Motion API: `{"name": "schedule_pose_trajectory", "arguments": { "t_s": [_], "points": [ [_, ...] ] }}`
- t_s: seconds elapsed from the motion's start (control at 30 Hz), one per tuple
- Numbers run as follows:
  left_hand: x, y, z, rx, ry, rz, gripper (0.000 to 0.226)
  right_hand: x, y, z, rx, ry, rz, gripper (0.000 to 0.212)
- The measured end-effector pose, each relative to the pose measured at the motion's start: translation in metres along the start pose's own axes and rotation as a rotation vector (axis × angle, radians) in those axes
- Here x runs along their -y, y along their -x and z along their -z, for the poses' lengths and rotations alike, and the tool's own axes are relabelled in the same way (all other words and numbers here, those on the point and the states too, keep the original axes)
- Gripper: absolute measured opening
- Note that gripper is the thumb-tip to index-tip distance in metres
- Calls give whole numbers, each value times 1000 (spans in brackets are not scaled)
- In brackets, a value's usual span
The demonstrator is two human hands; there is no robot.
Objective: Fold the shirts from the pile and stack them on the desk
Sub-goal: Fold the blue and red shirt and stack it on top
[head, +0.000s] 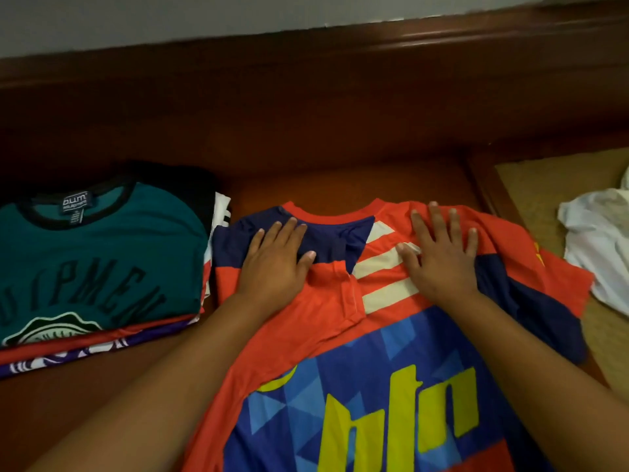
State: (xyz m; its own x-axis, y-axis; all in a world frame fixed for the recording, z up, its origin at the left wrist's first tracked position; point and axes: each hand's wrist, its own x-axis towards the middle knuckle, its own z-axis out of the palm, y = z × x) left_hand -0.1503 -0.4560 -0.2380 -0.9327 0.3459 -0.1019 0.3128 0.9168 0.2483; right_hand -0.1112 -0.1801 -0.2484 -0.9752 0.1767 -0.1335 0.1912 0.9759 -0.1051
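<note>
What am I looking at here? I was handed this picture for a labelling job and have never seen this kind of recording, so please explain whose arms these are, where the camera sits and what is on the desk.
There is no machine here: a person wears one camera on the head, looking forward and down, so the two bare arms reaching in from below are their own. The left hand and the right hand lie flat, fingers straight, pressing on an orange and blue shirt spread on the brown wooden desk. Nothing is gripped; they seem to be smoothing it for folding. On the left is a stack of folded shirts with a teal shirt on top. At the far right lies some crumpled white cloth, perhaps part of the unfolded pile.
</note>
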Motion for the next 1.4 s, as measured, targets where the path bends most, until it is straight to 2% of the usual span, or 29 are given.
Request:
{"name": "schedule_pose_trajectory", "arguments": {
  "t_s": [0.07, 0.33, 0.5, 0.63, 0.7, 0.8, 0.87, 0.97, 1.07, 1.17, 1.27, 1.33, 1.4],
  "points": [
    [2, -4, -8, 33, -38, 48, 69, 0, -10, -3, 43, 4, 8, 74],
    [13, -27, -18, -18, -127, 174, 77, -5, -57, 2, 67, 17, 80, 68],
    [12, -41, -12, -42, -101, 208, 82, -1, -91, 11, 96, 3, 114, 68],
    [-6, -17, -3, -232, -57, 222, 72, 1, -55, 19, -100, -64, 129, 69],
    [-19, 5, -7, -275, -53, 219, 69, 0, -19, 15, -116, -122, 175, 71],
    [-23, 26, -20, -164, -109, 215, 69, -8, 12, -4, 9, -46, 206, 77],
    [-17, 31, -28, -89, -137, 226, 70, -14, 8, -11, 28, 9, 198, 80],
    [-15, 31, -26, -62, -114, 208, 69, -11, -1, -5, 24, -20, 164, 82],
    [-19, 44, -18, -190, 16, 248, 65, 8, -1, 10, -17, -158, 179, 79],
    [-25, 80, -14, -419, 86, 354, 54, 48, -12, 25, -75, -281, 339, 70],
    [-31, 112, -24, -398, 86, 431, 51, 97, -38, 31, -86, -297, 478, 57],
    [-30, 121, -30, -350, 99, 444, 51, 127, -52, 32, -7, -243, 507, 43],
    [-28, 124, -33, -343, 128, 424, 49, 148, -61, 28, 46, -129, 517, 38]
  ]
}}
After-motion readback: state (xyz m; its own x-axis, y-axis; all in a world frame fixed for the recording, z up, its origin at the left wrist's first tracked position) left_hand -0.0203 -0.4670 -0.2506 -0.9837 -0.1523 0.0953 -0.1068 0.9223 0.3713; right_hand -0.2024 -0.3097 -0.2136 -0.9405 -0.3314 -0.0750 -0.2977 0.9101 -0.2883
